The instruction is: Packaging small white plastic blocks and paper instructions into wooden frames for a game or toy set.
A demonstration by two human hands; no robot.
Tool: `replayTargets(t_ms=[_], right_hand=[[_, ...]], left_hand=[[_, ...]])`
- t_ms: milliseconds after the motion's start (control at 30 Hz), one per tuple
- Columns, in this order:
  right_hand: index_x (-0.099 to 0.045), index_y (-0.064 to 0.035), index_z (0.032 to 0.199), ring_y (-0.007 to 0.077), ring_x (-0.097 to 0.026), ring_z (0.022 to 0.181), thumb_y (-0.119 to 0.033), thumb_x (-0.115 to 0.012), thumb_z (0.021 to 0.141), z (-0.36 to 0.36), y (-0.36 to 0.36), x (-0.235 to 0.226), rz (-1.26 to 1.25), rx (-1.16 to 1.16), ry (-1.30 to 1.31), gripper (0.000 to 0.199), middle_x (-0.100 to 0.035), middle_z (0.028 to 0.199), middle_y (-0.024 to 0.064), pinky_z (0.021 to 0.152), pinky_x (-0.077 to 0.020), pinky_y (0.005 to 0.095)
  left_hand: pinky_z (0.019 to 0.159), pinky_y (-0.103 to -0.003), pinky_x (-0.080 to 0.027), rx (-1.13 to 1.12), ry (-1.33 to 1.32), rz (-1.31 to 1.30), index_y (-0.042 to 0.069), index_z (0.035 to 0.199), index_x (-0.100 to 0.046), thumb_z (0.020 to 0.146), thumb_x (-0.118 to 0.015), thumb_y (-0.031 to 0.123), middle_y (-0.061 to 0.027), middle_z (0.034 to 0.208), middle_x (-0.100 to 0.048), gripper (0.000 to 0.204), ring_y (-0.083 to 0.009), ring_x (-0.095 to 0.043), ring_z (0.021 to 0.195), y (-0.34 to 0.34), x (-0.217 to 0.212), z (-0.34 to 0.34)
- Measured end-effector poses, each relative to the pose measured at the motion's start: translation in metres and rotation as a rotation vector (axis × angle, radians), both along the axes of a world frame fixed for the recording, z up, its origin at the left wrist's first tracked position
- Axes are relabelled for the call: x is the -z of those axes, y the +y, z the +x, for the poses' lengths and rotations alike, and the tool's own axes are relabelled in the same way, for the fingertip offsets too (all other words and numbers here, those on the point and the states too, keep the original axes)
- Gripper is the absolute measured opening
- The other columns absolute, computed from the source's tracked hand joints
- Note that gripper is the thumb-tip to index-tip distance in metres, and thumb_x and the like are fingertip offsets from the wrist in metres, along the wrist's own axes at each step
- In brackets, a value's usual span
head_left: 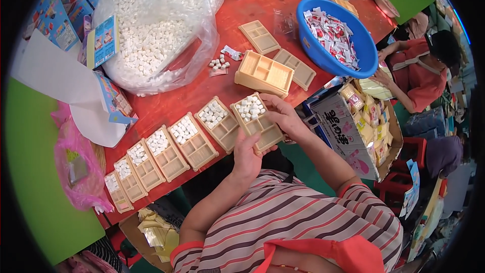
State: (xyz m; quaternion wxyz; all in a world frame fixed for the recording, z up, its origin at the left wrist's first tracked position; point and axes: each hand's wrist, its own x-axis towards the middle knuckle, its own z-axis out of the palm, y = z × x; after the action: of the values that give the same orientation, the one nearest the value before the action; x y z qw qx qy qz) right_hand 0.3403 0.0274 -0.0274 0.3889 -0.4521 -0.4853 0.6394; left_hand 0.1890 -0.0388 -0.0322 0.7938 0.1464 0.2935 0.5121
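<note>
Both hands hold a beige compartment tray (270, 134) at the table's front edge. White cubes (249, 108) fill its top compartment; its lower compartments look bare. My left hand (246, 156) grips the tray's near left side, thumb on top. My right hand (284, 119) is closed round its right edge. To the left stands a slanting row of similar trays (194, 149), each with white cubes in the far compartment. Beyond my hands lies a stack of trays (265, 73), the top one without cubes. Loose white cubes (219, 63) and small wrapped packets (231, 53) lie beside the stack.
A large clear bag of white cubes (151, 40) covers the far left of the red table (166, 102). At right stand a blue basin (304, 35) of wrapped packets and a carton (343, 139) of yellow packages. A person in red (422, 83) works there. A pink bag (76, 151) hangs left.
</note>
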Motion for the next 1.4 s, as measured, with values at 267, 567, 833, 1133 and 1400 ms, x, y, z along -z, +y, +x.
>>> replayTargets(t_ms=[267, 567, 833, 1133, 1400], right_hand=[[-0.049, 0.0009, 0.132, 0.0148, -0.058, 0.104, 0.009, -0.046, 0.079, 0.004, 0.016, 0.031, 0.090, 0.035, -0.110, 0.054, -0.061, 0.118, 0.0079, 0.093, -0.0448, 0.0272], [-0.053, 0.0018, 0.125, 0.0358, -0.059, 0.106, 0.005, -0.049, 0.081, -0.012, 0.021, 0.021, 0.433, 0.086, -0.581, 0.043, -0.059, 0.114, 0.0194, 0.094, -0.0461, 0.0387], [-0.053, 0.0041, 0.123, 0.0353, -0.054, 0.111, -0.002, -0.057, 0.083, -0.023, 0.008, 0.006, 0.644, 0.114, -0.807, 0.041, -0.054, 0.120, 0.0208, 0.094, -0.0445, 0.0390], [-0.038, 0.0029, 0.140, 0.0399, -0.033, 0.137, -0.039, -0.060, 0.088, -0.041, 0.008, -0.003, 0.988, -0.143, -1.049, 0.070, -0.032, 0.148, 0.0264, 0.110, -0.0268, 0.0507], [-0.033, 0.0031, 0.144, 0.0393, -0.024, 0.143, -0.053, -0.046, 0.092, -0.042, 0.004, 0.008, 0.955, -0.403, -1.200, 0.078, -0.024, 0.153, 0.0247, 0.114, -0.0201, 0.0507]], left_hand=[[0.087, -0.041, -0.051, 0.021, 0.081, -0.068, 0.008, 0.139, -0.033, 0.096, -0.045, 0.014, -0.0127, 0.127, -0.054, 0.045, -0.0262, -0.060, 0.109, -0.003, 0.005, 0.000], [0.090, -0.041, -0.050, 0.013, 0.106, -0.146, 0.010, 0.150, -0.018, 0.096, -0.048, 0.012, -0.0174, 0.126, -0.055, 0.062, -0.0323, -0.060, 0.111, -0.021, -0.007, -0.029], [0.094, -0.041, -0.049, 0.073, 0.136, -0.123, 0.010, 0.151, -0.016, 0.096, -0.051, 0.012, -0.0226, 0.131, -0.051, 0.065, -0.0337, -0.059, 0.113, -0.030, -0.015, -0.048], [0.097, -0.041, -0.047, 0.164, 0.160, -0.170, 0.006, 0.149, -0.020, 0.097, -0.051, 0.014, -0.0272, 0.137, -0.044, 0.061, -0.0335, -0.057, 0.117, -0.039, -0.027, -0.061], [0.096, -0.038, -0.047, 0.210, 0.299, -0.129, 0.003, 0.143, -0.034, 0.095, -0.048, 0.009, -0.0226, 0.136, -0.049, 0.050, -0.0299, -0.058, 0.116, -0.042, -0.039, -0.069]])
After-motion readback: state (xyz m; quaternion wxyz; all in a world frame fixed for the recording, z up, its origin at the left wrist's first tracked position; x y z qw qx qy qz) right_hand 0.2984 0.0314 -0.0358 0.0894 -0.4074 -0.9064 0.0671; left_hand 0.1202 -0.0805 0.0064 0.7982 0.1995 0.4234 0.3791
